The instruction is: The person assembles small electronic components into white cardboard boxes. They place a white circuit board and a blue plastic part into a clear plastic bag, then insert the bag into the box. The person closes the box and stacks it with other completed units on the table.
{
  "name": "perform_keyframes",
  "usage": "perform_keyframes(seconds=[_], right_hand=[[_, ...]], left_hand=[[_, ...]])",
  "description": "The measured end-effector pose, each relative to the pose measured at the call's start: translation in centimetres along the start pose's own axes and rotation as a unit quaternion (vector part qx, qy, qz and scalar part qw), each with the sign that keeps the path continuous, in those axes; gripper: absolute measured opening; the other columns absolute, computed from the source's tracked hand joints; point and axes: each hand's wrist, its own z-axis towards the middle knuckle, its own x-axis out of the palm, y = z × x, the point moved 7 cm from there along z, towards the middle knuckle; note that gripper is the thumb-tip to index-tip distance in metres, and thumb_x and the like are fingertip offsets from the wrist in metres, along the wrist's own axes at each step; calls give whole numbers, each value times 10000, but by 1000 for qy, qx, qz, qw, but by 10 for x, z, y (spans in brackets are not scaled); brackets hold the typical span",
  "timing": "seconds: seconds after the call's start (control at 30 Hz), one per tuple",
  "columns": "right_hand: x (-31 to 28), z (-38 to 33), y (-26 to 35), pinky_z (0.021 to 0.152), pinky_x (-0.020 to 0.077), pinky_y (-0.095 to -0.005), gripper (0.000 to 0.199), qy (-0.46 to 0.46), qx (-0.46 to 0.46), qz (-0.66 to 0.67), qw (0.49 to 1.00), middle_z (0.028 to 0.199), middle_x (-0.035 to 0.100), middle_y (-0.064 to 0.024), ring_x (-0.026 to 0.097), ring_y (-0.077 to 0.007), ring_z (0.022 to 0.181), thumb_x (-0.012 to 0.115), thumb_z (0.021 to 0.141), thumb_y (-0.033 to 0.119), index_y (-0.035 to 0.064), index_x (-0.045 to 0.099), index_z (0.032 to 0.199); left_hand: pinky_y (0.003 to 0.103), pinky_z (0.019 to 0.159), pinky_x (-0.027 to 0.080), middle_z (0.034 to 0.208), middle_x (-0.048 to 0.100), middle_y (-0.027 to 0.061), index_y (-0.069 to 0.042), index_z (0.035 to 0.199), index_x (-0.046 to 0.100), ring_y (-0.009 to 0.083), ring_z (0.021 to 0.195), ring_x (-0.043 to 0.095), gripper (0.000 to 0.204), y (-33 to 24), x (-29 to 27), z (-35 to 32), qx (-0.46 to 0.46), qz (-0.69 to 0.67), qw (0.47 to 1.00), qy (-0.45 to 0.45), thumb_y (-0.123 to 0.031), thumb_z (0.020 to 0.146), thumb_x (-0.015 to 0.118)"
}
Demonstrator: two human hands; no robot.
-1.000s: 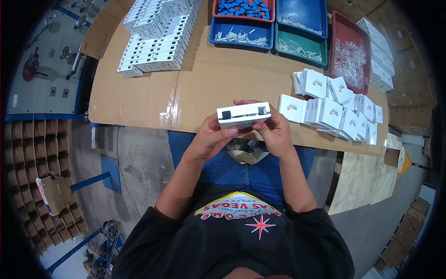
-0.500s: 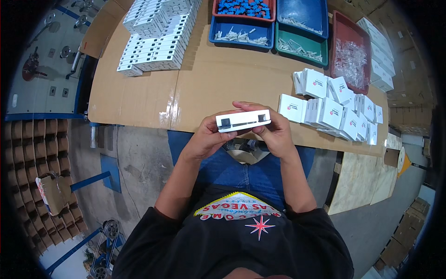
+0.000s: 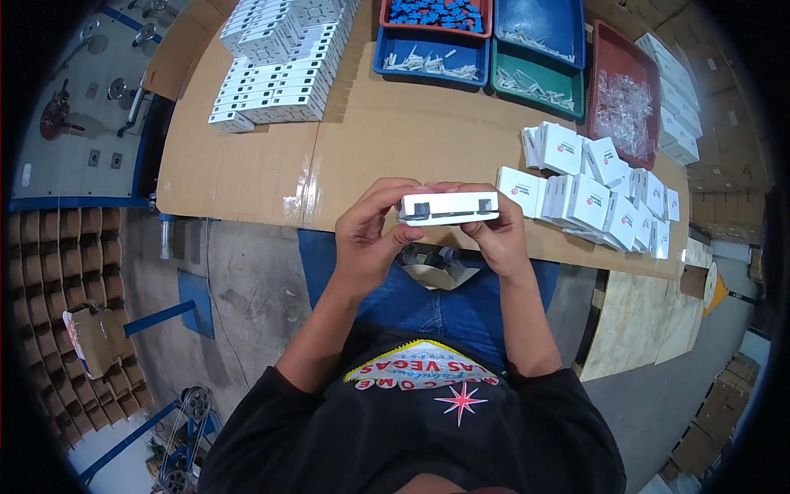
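Observation:
A flat white plastic box [image 3: 448,207] is held up between my two hands, just over the near edge of the table. Its narrow side faces me and shows a dark square opening near each end, with a thin dark slot between them. My left hand [image 3: 372,235] grips the left end, thumb below and fingers over the top. Around the right end my right hand [image 3: 504,240] is closed, its thumb under the lower edge. The far face of the box is hidden.
Stacked white housings [image 3: 271,90] stand at the far left. White boxes [image 3: 588,202] lie piled at the right. Behind are a red tray [image 3: 491,25] of blue parts, a blue tray [image 3: 473,81] and a green tray [image 3: 539,107] of white pieces, and a dark red tray [image 3: 605,45] of clear parts.
The white box has moved a little to the right in my hands and sits more level. My left hand's fingers and thumb have shifted along its left end.

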Motion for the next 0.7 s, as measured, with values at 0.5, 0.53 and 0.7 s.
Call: perform_keyframes(seconds=[0.5, 0.53, 0.7], right_hand=[[2, 2, 3, 900, 587, -307, 322, 31, -28, -1, 999, 1360, 665, -221, 651, -273, 1254, 698, 926, -31, -11, 676, 1247], [3, 2, 4, 928, 579, -323, 323, 33, -36, -3, 999, 1362, 663, -223, 648, -278, 1261, 701, 928, -23, -14, 675, 1249], [7, 4, 12, 1068, 518, -397, 369, 41, -50, -15, 998, 1368, 656, -233, 630, -302, 1290, 724, 949, 65, -33, 642, 1295]], left_hand=[[408, 1057, 515, 1200, 719, 189, 53, 1225, 672, 290, 1183, 677, 365, 0, 1, -4, 3, 8, 1000, -23, -175, 956, 764], [408, 1056, 515, 1197, 719, 188, 51, 1223, 673, 291, 1182, 678, 362, 0, 1, -4, 2, 7, 1000, -26, -177, 957, 764], [403, 1050, 515, 1199, 713, 180, 46, 1243, 662, 283, 1176, 672, 362, 0, 0, -3, 0, -2, 999, -36, -173, 969, 752]])
